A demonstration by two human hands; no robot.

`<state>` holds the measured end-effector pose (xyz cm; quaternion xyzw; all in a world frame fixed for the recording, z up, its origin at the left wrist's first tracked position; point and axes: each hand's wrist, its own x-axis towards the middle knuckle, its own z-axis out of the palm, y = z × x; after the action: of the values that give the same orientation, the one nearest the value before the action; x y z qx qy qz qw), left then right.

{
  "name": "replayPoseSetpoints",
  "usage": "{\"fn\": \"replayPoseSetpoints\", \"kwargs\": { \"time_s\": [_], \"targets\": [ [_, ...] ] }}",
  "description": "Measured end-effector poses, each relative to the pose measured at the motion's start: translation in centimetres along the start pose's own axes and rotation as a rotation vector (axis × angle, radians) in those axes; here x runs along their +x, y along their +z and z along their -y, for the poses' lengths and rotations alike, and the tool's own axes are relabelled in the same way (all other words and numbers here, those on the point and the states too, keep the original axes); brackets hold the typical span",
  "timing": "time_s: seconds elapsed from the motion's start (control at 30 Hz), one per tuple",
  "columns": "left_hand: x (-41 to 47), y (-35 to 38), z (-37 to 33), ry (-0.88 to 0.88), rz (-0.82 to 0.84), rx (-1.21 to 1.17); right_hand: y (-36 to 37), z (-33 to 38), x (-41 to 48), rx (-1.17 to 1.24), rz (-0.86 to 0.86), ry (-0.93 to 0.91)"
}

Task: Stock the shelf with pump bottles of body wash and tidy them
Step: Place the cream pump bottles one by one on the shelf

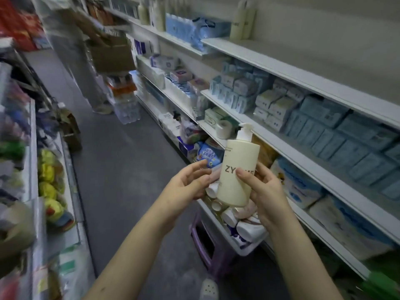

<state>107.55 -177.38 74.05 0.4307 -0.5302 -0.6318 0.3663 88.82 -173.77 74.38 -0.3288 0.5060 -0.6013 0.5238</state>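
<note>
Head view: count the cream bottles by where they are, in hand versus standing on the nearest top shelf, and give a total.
Held in the right hand, pump bottle: 1
Standing on the top shelf, cream bottles: 2
Total: 3
Too blurred to count: bottles farther down the aisle.

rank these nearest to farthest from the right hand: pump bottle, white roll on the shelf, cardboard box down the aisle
1. pump bottle, gripped by the right hand
2. white roll, just beyond it
3. cardboard box, far off, upper left
</note>
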Motion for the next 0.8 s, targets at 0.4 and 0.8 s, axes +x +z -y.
{"fn": "replayPoseSetpoints", "kwargs": {
  "time_s": [0.4, 0.8],
  "targets": [
    [9.4, -10.9, -2.6, 0.010, -0.137, -0.039, 10.2, 0.3, 13.3, -0.027, 0.041, 0.064],
    [21.6, -29.0, -7.8, 0.087, -0.057, -0.073, 26.4, -1.4, 23.3, -0.052, -0.076, -0.057]
  ]
}}
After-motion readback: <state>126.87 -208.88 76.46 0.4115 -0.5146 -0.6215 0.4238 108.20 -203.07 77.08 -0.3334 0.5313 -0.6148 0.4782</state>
